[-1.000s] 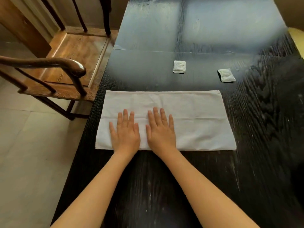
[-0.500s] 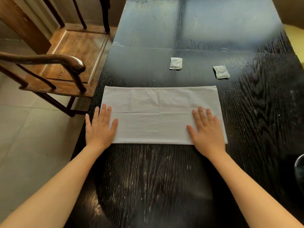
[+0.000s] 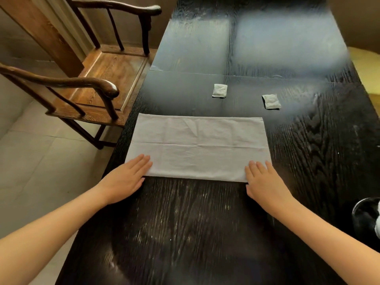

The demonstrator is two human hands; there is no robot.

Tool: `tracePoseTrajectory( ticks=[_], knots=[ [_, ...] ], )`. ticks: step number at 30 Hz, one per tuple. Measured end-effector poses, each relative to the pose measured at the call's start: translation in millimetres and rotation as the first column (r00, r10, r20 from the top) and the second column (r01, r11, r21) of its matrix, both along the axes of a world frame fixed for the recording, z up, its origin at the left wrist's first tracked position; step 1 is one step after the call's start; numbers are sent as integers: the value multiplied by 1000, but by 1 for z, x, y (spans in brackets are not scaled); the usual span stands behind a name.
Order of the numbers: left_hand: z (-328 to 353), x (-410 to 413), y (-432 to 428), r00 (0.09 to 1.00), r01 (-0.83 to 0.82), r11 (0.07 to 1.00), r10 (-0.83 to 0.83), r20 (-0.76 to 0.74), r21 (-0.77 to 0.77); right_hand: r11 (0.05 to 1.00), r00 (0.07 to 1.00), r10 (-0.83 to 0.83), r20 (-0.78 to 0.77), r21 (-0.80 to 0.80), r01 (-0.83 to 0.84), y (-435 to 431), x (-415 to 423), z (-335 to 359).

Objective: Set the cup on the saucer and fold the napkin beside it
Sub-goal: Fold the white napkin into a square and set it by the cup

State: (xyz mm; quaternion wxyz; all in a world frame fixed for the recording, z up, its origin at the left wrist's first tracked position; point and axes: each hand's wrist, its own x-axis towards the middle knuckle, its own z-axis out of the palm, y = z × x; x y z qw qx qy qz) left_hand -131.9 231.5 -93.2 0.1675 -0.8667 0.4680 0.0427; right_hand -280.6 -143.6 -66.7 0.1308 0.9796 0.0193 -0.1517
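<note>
since half a second ago both grips have slid back toward me. my left grip lies flat, fingers straight, only its fingertips on the near left corner of the napkin. the napkin is a long folded band on the counter, reaching from one grip to the other. my right grip is flat too, fingers on the near right corner. whether the thumbs are under the hem, i cannot tell. right of it, a dark round thing is cut off.
</note>
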Motion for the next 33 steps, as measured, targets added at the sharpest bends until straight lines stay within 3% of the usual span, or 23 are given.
tracePoseTrajectory(
  ticks=[3,7,9,12,14,18,21,23,24,27,29,33],
  knots=[
    [1,2,2,980,-157,983,166,-105,94,1000,999,-3,37,-3,3,4,0,4],
    [9,-1,-5,955,-286,930,258,-144,-232,972,970,-75,230,232,20,-7,-3,13],
    [12,1,-5,915,-397,834,326,-240,-382,952,954,-110,277,307,21,-15,-4,14],
    [21,16,0,803,-588,663,408,-435,-464,870,936,-226,269,488,70,-34,3,18],
    [30,31,3,714,-689,562,423,-557,-457,769,933,-306,191,628,124,-52,15,24],
    [48,69,1,440,-893,277,370,-818,-355,330,795,-606,-18,904,272,-80,46,40],
    [45,92,-17,371,-928,103,305,-877,-357,140,682,-727,-78,956,259,-85,75,40],
    [41,106,-34,367,-925,19,306,-878,-379,168,620,-784,-35,949,266,-81,97,34],
    [38,112,-42,402,-907,23,347,-847,-420,219,590,-807,15,936,276,-79,108,30],
    [26,129,-60,510,-841,128,516,-689,-526,380,532,-833,151,855,353,-74,132,13],
    [19,137,-68,533,-822,207,610,-586,-531,440,512,-839,187,787,433,-71,143,2],
    [5,143,-80,590,-781,392,718,-370,-486,594,544,-786,294,602,534,-67,152,-16]
  ],
)
